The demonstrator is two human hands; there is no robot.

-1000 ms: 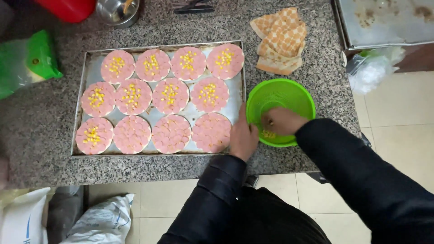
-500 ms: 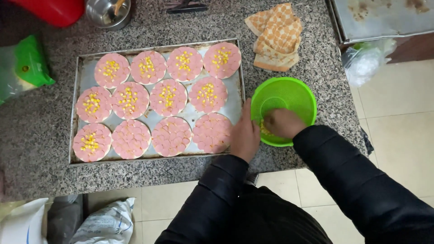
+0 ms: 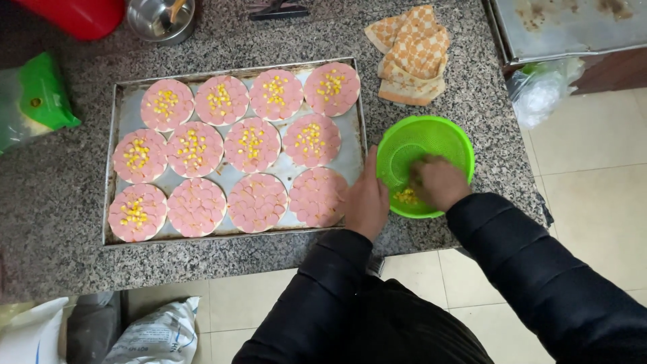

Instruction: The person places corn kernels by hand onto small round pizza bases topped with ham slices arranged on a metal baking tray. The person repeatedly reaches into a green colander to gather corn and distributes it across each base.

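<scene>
A metal baking tray (image 3: 111, 162) on the granite counter holds several round bases covered with pink sausage slices; most carry yellow corn kernels, three in the front row (image 3: 257, 201) are bare of corn. My left hand (image 3: 367, 199) rests flat at the tray's front right corner, touching the green strainer bowl (image 3: 424, 138). My right hand (image 3: 439, 182) is inside that bowl, fingers curled down into the corn kernels (image 3: 406, 196) at its bottom. What the fingers hold is hidden.
A folded orange checked cloth (image 3: 411, 50) lies behind the bowl. A steel bowl (image 3: 160, 19) and red container (image 3: 77, 15) stand at the back left, a green bag (image 3: 34, 101) at the left. Another metal tray (image 3: 566, 27) sits at the back right. Sacks lie on the floor.
My right hand stays in the green bowl, shifting slightly among the corn. My left hand has moved a little up along the tray's right corner. The view has drifted slightly.
</scene>
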